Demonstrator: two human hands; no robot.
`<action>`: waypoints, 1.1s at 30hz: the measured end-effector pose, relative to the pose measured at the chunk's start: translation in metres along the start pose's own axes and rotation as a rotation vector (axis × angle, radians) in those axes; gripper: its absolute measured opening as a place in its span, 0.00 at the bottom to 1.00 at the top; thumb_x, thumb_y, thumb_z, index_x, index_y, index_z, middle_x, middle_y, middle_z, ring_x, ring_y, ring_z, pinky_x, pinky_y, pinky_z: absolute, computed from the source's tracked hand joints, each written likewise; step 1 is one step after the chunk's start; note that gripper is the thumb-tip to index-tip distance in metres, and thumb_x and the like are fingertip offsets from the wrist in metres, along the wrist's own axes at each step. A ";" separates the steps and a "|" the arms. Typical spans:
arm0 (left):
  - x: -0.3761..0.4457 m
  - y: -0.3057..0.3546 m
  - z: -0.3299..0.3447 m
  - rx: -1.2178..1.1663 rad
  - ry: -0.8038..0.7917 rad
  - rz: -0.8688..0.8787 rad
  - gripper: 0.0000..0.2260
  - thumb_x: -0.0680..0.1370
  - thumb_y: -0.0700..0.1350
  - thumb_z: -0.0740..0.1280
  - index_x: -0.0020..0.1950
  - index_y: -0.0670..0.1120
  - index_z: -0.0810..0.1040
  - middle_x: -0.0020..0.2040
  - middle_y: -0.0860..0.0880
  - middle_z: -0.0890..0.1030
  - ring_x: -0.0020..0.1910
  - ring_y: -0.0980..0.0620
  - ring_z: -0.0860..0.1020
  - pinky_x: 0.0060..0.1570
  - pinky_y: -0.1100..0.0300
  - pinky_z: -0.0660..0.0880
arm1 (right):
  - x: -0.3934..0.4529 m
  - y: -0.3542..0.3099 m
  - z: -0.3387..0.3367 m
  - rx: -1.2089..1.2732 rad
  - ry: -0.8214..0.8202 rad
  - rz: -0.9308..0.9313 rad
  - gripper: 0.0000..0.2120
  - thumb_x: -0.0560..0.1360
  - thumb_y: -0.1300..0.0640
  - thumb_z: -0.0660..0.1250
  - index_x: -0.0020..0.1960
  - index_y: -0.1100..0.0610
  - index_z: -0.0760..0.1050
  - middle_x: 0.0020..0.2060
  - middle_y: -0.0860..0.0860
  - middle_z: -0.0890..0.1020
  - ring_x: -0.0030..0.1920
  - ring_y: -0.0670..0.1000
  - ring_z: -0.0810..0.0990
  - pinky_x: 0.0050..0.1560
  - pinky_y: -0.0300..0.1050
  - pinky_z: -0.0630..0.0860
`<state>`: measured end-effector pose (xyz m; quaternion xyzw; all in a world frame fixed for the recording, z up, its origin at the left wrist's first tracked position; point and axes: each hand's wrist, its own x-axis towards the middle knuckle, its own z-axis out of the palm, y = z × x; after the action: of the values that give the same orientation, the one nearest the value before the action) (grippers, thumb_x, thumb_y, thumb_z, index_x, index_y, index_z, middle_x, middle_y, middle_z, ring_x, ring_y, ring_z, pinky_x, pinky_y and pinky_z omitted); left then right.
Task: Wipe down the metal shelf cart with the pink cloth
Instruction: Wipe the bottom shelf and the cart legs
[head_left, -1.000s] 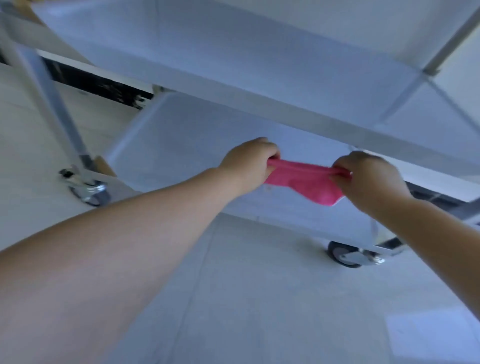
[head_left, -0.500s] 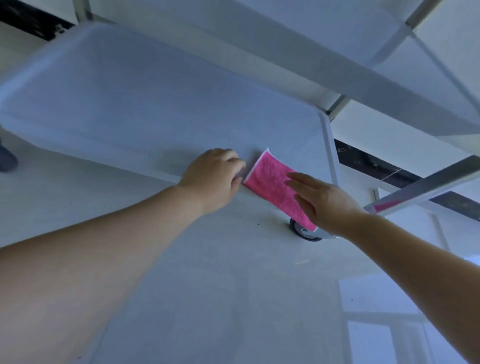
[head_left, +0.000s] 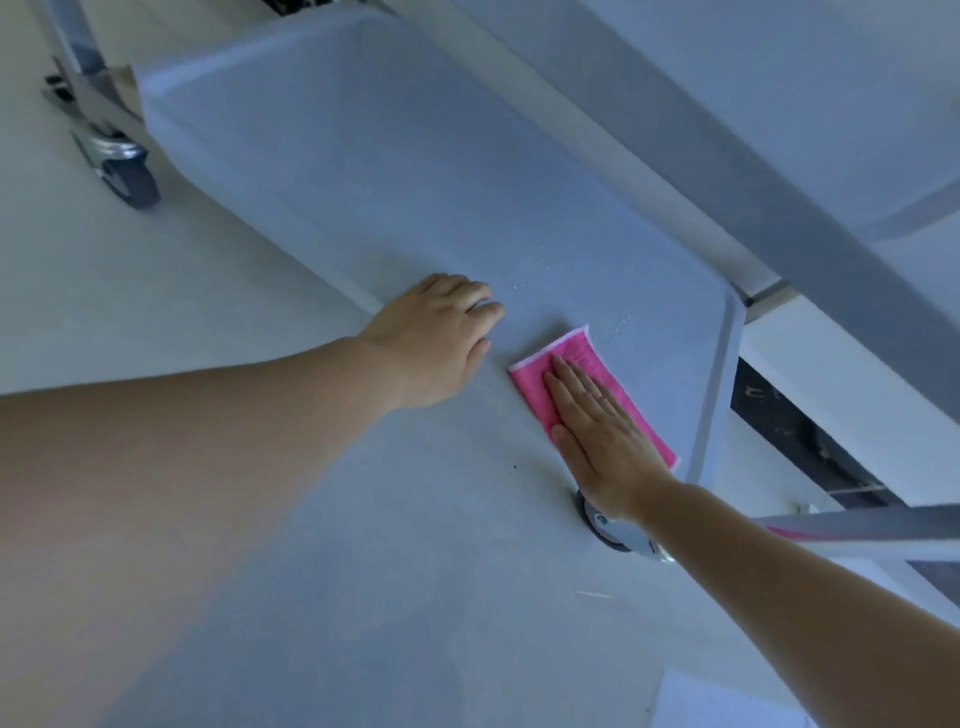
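Wiping bottom shelf (head_left: 395, 171): my right hand (head_left: 597, 441) flat on pink cloth (head_left: 576, 358), left hand (head_left: 441, 338) released, bracing; sweep toward 10 o'clock, catching droplets (head_left: 618, 325)

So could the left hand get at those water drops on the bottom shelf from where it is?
Probably yes: the left hand rests on the shelf, with the droplets just past its fingertips and nothing between.

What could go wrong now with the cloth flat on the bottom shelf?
The pink cloth sits near the lower shelf corner, so a stroke could push it over the raised rim. The cart stands on a caster and may roll under pressure. The right hand could miss the water droplets beyond it.
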<state>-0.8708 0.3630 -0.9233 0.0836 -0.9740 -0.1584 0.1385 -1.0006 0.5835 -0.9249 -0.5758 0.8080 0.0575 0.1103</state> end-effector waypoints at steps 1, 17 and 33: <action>-0.002 0.000 -0.005 0.018 -0.003 -0.005 0.17 0.79 0.47 0.56 0.66 0.42 0.69 0.66 0.43 0.70 0.63 0.43 0.67 0.66 0.54 0.59 | -0.003 0.001 0.000 0.003 -0.005 -0.003 0.26 0.78 0.41 0.35 0.72 0.47 0.33 0.73 0.43 0.38 0.73 0.41 0.35 0.73 0.41 0.37; 0.041 -0.031 0.025 -0.006 0.067 0.223 0.14 0.75 0.40 0.62 0.61 0.38 0.74 0.58 0.39 0.76 0.57 0.38 0.73 0.60 0.51 0.67 | -0.033 0.031 0.005 0.089 0.043 0.144 0.24 0.79 0.44 0.41 0.74 0.47 0.42 0.76 0.46 0.47 0.75 0.43 0.43 0.75 0.44 0.42; 0.047 -0.037 0.029 -0.013 0.041 0.280 0.17 0.74 0.45 0.57 0.59 0.41 0.76 0.58 0.44 0.77 0.56 0.43 0.74 0.61 0.52 0.68 | 0.043 0.138 0.006 0.097 0.123 0.741 0.25 0.80 0.46 0.42 0.76 0.51 0.45 0.76 0.47 0.46 0.75 0.44 0.43 0.71 0.41 0.39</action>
<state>-0.9194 0.3272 -0.9506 -0.0511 -0.9720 -0.1422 0.1798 -1.1435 0.5908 -0.9456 -0.2412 0.9684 0.0206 0.0605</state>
